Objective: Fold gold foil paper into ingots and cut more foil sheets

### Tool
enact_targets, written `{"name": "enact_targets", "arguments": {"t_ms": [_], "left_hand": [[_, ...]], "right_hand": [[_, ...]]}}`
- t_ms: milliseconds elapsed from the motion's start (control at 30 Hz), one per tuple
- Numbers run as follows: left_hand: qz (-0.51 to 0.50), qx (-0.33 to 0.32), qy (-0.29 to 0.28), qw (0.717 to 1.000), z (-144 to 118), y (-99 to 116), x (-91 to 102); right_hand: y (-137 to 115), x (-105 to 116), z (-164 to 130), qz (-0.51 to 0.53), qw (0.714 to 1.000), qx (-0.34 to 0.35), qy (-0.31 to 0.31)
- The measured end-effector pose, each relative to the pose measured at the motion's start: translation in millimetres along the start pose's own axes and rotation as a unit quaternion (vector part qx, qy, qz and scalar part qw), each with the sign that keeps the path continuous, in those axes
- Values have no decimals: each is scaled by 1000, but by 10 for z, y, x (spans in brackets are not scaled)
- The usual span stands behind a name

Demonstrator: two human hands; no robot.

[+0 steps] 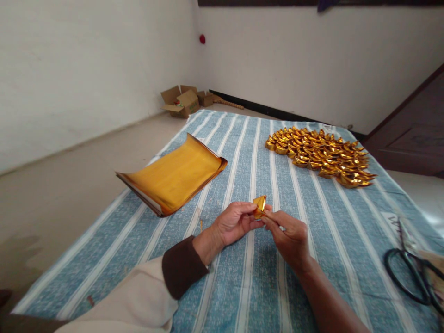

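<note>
Lower centre: left hand (233,225) and right hand (289,237) both pinched on folded gold paper piece (260,206), held above striped cloth (243,286). Gold sheet stack (175,178) left of centre; finished pile (321,155) upper right (scissors (411,273) lower right). Risk: foil likely creased or torn by uneven pinching.

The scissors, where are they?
In the head view the scissors lie at the far right edge of the striped cloth, right of the right hand.
</note>
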State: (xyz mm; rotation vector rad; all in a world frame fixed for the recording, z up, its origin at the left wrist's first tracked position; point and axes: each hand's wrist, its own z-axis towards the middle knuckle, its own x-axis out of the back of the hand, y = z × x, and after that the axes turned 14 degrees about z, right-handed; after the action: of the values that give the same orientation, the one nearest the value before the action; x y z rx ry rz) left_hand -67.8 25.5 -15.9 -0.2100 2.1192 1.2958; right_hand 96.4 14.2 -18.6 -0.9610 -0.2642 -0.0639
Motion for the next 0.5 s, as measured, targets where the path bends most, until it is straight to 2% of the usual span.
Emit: {"name": "enact_targets", "arguments": {"t_ms": [200,500], "left_hand": [[-17,1,26,1000,19,-2,0],[-14,-2,19,1000,9,-14,0]], "right_hand": [[8,-15,4,1,1000,-1,13],[31,-16,-1,18,1000,4,4]]}}
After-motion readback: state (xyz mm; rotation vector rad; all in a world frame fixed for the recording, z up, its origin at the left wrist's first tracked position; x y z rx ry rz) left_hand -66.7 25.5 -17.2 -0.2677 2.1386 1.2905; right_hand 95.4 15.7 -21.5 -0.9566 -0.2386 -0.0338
